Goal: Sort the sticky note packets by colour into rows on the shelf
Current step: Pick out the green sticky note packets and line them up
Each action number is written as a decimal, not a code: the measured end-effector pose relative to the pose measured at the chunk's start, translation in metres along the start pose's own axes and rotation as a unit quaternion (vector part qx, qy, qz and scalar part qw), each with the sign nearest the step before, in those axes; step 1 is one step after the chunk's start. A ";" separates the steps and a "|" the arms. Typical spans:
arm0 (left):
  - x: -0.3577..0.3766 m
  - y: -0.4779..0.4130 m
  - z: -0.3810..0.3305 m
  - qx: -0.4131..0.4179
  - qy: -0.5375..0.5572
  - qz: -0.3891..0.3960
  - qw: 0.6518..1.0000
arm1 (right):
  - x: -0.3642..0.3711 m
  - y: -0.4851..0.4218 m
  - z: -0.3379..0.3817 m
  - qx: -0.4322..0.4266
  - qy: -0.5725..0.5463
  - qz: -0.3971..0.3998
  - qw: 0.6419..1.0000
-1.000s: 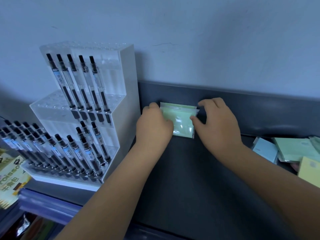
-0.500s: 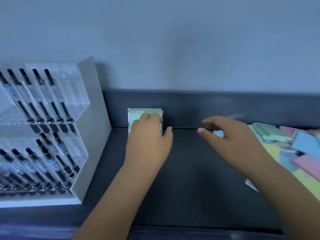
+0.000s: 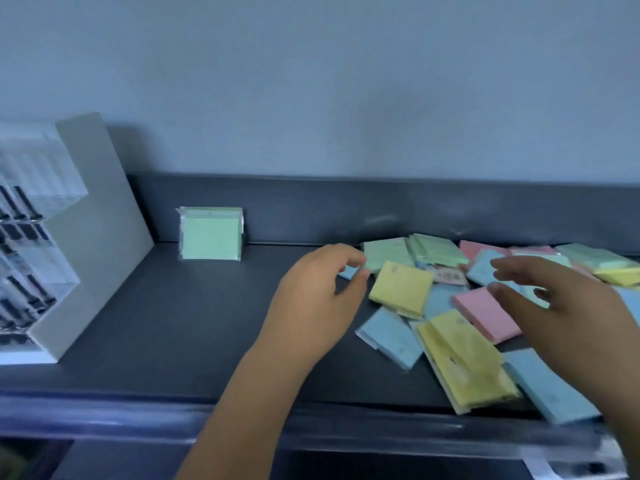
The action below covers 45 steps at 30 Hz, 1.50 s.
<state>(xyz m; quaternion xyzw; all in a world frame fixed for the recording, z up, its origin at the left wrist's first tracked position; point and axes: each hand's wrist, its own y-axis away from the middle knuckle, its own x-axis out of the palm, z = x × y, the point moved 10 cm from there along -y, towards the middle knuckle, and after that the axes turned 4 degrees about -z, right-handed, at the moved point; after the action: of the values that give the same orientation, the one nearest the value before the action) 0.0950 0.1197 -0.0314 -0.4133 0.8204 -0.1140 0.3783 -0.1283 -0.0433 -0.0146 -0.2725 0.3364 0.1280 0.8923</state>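
Reaching both hands toward mixed pile of packets [image 3: 460, 306]. Left hand [image 3: 311, 306] has let go of green stack [image 3: 210, 233], which now stands upright against back lip of shelf [image 3: 173, 323], well left of both hands, beside pen display [image 3: 45, 237]. Left hand empty, fingers loosely curled, just beside yellow packet [image 3: 401, 289]. Right hand [image 3: 568, 306] open, fingers spread, hovering over pink packet [image 3: 485, 315]. Green row apparently begun; next step likely picking another green packet [image 3: 388, 252] ahead of left fingertips. Blue, yellow, pink unsorted.
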 end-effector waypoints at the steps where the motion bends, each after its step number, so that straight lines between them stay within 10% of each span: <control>1: 0.007 0.004 -0.005 -0.021 0.012 -0.009 1.000 | -0.012 0.000 -0.013 0.006 -0.008 -0.004 1.000; 17: 0.067 0.007 -0.061 -0.113 -0.009 -0.061 0.992 | -0.067 -0.020 -0.083 -0.014 -0.026 0.076 0.997; 32: 0.175 -0.055 -0.121 -0.081 -0.008 0.081 0.993 | -0.107 -0.093 -0.145 -0.048 0.065 0.157 0.984; 45: 0.311 -0.058 -0.159 -0.195 -0.295 0.158 0.922 | -0.144 -0.144 -0.219 -0.130 0.006 0.221 0.966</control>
<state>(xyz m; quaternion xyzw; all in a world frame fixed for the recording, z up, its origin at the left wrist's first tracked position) -0.0998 -0.1747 -0.0570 -0.3592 0.7322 0.2368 0.5280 -0.2914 -0.2927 0.0026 -0.3060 0.3744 0.3631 0.7964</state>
